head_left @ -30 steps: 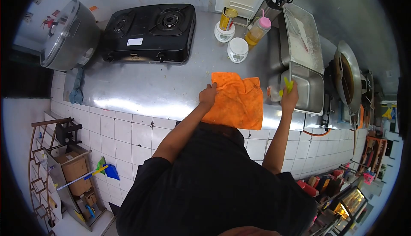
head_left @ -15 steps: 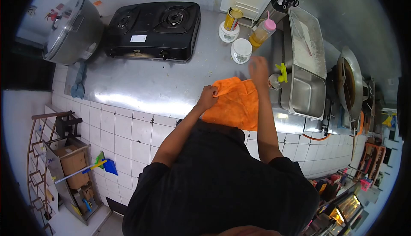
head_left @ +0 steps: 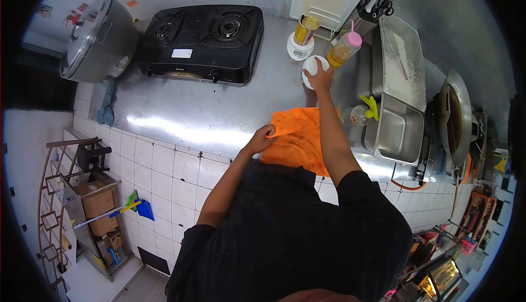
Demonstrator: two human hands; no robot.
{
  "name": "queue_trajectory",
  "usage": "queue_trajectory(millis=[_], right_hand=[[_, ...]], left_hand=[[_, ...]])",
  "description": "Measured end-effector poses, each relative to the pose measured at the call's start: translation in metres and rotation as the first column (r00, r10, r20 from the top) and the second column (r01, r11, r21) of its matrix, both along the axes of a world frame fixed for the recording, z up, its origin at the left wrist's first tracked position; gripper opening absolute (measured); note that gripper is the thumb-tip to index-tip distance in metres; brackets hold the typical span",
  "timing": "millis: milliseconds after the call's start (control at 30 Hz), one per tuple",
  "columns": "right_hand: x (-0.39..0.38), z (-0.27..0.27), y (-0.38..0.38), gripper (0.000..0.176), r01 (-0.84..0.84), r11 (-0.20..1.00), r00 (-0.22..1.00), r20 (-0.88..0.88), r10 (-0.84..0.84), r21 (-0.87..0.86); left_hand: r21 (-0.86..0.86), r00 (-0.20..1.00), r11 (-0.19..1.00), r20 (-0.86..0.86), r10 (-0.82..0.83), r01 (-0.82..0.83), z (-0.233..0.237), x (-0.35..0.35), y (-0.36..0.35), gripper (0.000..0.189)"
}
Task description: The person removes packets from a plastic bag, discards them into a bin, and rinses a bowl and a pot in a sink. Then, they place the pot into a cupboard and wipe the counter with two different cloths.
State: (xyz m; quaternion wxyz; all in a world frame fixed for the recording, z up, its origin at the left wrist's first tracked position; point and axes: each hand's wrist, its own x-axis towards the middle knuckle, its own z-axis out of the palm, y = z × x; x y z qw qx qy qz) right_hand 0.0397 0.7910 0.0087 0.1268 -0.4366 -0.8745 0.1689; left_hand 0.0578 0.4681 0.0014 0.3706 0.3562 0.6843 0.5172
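Observation:
An orange cloth (head_left: 298, 137) lies spread over the front edge of the steel counter. My left hand (head_left: 263, 137) is closed on its left edge. Reaching further in, my right hand (head_left: 322, 76) has its fingers round the near right side of a small white kitchen scale (head_left: 314, 63), partly covering it. Just behind stands a second white scale (head_left: 299, 49) with a yellow can (head_left: 306, 29) on top. A bottle with a pink lid (head_left: 345, 49) and yellow liquid is right of my hand. A spray bottle with a yellow-green trigger (head_left: 364, 112) stands beside my right forearm.
A black two-burner gas stove (head_left: 203, 44) and a large metal pot (head_left: 98, 41) occupy the left and back. On the right are a steel pan (head_left: 398, 132), a tray of white powder (head_left: 402, 61) and a wok (head_left: 457, 115). A white board (head_left: 323, 0) leans at the back.
My right hand has moved from in front of the scale onto it and taken hold of its side. My left hand stays on the cloth; the view has shifted slightly.

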Motion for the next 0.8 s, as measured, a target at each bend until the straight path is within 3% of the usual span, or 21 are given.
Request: queue_trajectory(millis=[100,167,267,333,400,433,500,567,633,700,800], right_hand=[[-0.013,-0.002,-0.018,0.070,0.071,0.997,0.997,0.012,-0.071,-0.035],[-0.011,-0.013,-0.044,0.071,-0.058,0.992,0.998,-0.016,0.060,0.115],[0.000,-0.003,-0.060,0.067,-0.187,0.982,0.981,-0.044,0.187,0.013],[0.011,-0.006,-0.042,0.067,-0.162,0.985,0.986,-0.032,0.164,0.060],[0.026,-0.004,-0.019,0.066,-0.013,0.999,0.999,-0.045,0.014,0.036],[0.035,-0.004,-0.013,0.066,-0.011,0.999,0.999,-0.043,0.013,0.039],[0.055,-0.001,-0.006,0.060,-0.021,0.971,0.996,-0.081,0.041,0.239],[0.088,0.018,-0.021,0.054,-0.084,0.963,0.991,-0.078,0.108,0.255],[0.139,0.007,-0.032,0.050,-0.159,0.961,0.984,-0.049,0.174,0.226],[0.178,0.018,-0.060,0.056,0.047,0.989,0.999,-0.005,-0.049,-0.141],[0.204,0.013,-0.091,0.061,0.094,0.960,0.994,0.086,-0.074,-0.262]], left_hand=[[-0.046,0.999,0.999,0.047,0.003,-0.001,0.007,-0.003,0.001,0.036],[-0.009,0.998,1.000,0.060,-0.007,0.007,0.009,-0.002,0.004,0.036],[-0.014,1.000,1.000,0.011,-0.008,0.008,0.010,-0.001,0.006,0.036],[-0.009,1.000,1.000,0.013,0.012,-0.012,0.015,-0.001,0.007,0.035],[-0.002,1.000,1.000,0.013,0.026,-0.026,0.015,-0.001,0.007,0.035],[-0.011,0.998,1.000,0.047,0.029,-0.029,0.012,-0.002,0.008,0.030],[-0.010,0.996,1.000,0.081,0.030,-0.030,0.010,0.001,0.011,0.026],[-0.007,0.967,0.999,0.251,0.053,-0.053,0.013,0.001,0.014,0.013],[0.041,0.987,0.998,0.158,0.031,-0.038,0.039,-0.003,0.018,0.023],[0.127,0.996,0.992,0.090,0.008,-0.019,0.045,-0.005,0.018,0.046],[0.139,0.996,0.988,0.064,0.062,-0.071,0.066,-0.006,0.019,0.049]])
